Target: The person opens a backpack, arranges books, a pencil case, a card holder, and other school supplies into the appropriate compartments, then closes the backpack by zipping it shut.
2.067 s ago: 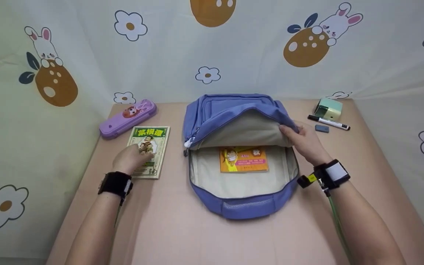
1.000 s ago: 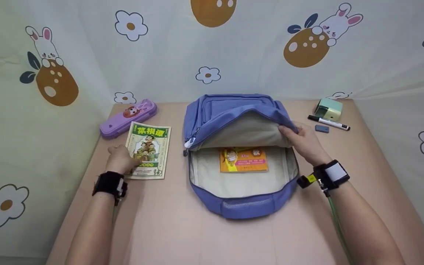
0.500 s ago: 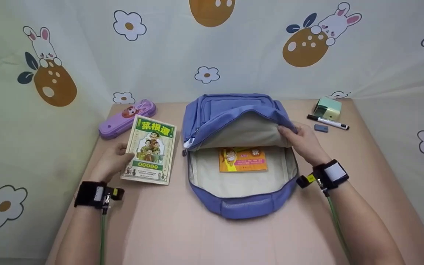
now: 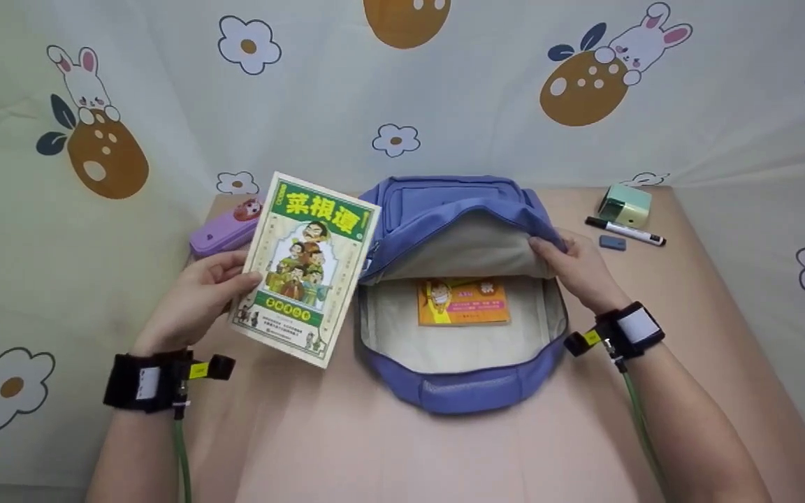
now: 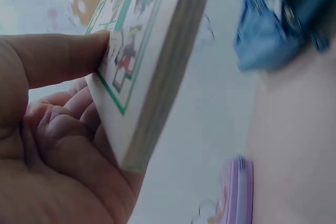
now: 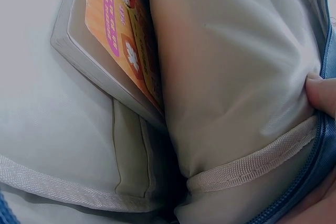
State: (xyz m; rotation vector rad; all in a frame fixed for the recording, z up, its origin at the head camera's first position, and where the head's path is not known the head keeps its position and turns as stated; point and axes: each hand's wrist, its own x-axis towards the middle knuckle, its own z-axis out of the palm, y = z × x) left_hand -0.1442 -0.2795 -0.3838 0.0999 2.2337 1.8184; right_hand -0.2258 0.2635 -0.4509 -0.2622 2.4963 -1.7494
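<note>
one cream-and-green paperback [image 4: 305, 269] is held tilted in the air above the tabletop [image 4: 325, 433], just left of the open backpack [image 4: 469, 402], whose edge is overlapped by it in the head view; whether the two touch cannot be told. it is pinched at the lower part of its left edge by the left hand [image 4: 196, 297], thumb on the front cover, fingers behind. it should prove light and fairly stiff, its smooth cover perhaps a little slippery; a hold through the full thickness, near the middle of a long edge, would be the safest, since pages could fan or corners bend if the cover alone were taken. the flap [image 4: 472, 241] is gripped at its right edge by the right hand [image 4: 584, 269], thumb on the inner side. soft, creased blue cloth is backed by pale, slightly shiny lining [image 6: 226, 66], bound with ribbed woven tape [image 6: 252, 160]. inside, an orange paperback [image 4: 469, 304] with a thick page block is seen. farther out, a rounded purple pencil case [image 4: 224, 230] is partly hidden, and a boxy mint pencil sharpener [image 4: 626, 206], a slim marker [image 4: 625, 231] and a small blue eraser [image 4: 612, 242] are grouped at right.
</note>
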